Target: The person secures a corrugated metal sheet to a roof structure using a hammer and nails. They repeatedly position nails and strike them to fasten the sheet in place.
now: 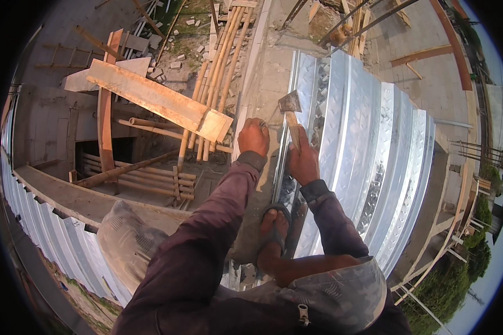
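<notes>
My right hand [304, 158] is closed around the wooden handle of a hammer [289, 103]. Its wide, flared metal head points away from me, over the edge of the ribbed metal decking [357, 134]. To the left, my left hand [254, 137] is closed above the concrete beam [255, 212], fingertips pressed together. Whatever it pinches is too small to make out. Between my hands runs the strip of beam beside the decking's near edge. My sandalled foot [275, 229] rests by that edge, just below the hammer hand.
Left of the beam, an orange-brown board [156, 97] lies across timber, with bamboo poles [221, 72] stretching away behind it. Below is a drop with stacked poles [145, 178]. More decking [50, 223] lies at far left. Bamboo scaffolding [430, 268] edges the right side.
</notes>
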`<state>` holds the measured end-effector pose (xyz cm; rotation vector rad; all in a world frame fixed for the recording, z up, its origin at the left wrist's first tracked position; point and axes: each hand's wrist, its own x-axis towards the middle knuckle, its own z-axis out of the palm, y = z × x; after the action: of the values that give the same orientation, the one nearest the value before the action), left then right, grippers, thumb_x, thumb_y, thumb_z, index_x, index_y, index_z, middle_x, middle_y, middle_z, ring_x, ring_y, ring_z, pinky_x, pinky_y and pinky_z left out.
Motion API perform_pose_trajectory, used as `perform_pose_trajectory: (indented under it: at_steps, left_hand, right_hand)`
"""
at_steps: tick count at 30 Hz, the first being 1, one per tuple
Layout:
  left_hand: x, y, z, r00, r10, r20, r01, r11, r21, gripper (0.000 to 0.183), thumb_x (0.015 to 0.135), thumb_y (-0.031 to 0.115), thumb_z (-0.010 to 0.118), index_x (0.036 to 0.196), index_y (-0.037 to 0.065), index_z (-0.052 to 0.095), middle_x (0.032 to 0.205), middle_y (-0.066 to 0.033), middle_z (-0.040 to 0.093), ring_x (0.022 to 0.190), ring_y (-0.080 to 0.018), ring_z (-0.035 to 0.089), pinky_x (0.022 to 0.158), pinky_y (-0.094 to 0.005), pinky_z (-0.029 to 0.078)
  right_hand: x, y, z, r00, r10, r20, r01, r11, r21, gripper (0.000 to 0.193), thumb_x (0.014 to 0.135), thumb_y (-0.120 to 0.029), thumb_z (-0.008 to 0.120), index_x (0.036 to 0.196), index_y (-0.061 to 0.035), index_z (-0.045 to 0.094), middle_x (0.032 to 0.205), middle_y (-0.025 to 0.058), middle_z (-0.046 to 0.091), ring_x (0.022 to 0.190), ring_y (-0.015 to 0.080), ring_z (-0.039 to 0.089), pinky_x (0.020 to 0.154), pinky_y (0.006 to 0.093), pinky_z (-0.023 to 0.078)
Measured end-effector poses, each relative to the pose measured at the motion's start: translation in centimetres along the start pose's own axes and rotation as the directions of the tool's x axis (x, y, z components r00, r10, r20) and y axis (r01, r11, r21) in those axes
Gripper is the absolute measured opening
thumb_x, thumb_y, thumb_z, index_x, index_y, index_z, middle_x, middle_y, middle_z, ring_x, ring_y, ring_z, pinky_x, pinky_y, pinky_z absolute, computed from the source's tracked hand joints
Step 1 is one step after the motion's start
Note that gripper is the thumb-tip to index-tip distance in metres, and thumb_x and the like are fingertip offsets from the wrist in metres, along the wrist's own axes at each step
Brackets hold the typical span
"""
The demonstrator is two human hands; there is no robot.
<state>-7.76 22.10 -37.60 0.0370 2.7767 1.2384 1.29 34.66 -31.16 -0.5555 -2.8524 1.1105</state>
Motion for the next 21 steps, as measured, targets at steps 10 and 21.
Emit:
perform_pose_trajectory:
  at_steps: [10, 21]
  left_hand:
    - [0.3, -0.2, 0.7, 0.999, -0.041, 0.013, 0.041, 0.999, -0.035, 0.015, 0.081, 0.012, 0.07, 0.089, 0.001, 0.063, 0.093, -0.019, 0.065, 0.089, -0.0416, 0.063, 0.076, -0.0497, 0.049]
    - [0.6, 0.4, 0.8, 0.999, -0.05, 0.02, 0.051, 0.998, -0.038, 0.015, 0.081, 0.011, 0.07, 0.091, 0.001, 0.064, 0.093, -0.0182, 0.065, 0.089, -0.041, 0.063, 0.076, -0.0489, 0.05]
  right_hand:
    - [0.4, 0.5, -0.3, 0.995, -0.044, 0.091, 0.051, 0.996, -0.068, 0.061, 0.089, -0.004, 0.057, 0.147, -0.0048, 0.038, 0.092, 0.0275, 0.066, 0.079, 0.0437, 0.065, 0.07, 0.0477, 0.05]
    - [1.2, 1.5, -0.4, 0.986, -0.163, 0.013, 0.164, 0.979, -0.12, 0.061, 0.091, -0.007, 0.055, 0.149, -0.0085, 0.037, 0.094, 0.0266, 0.065, 0.084, 0.0437, 0.065, 0.072, 0.0475, 0.051]
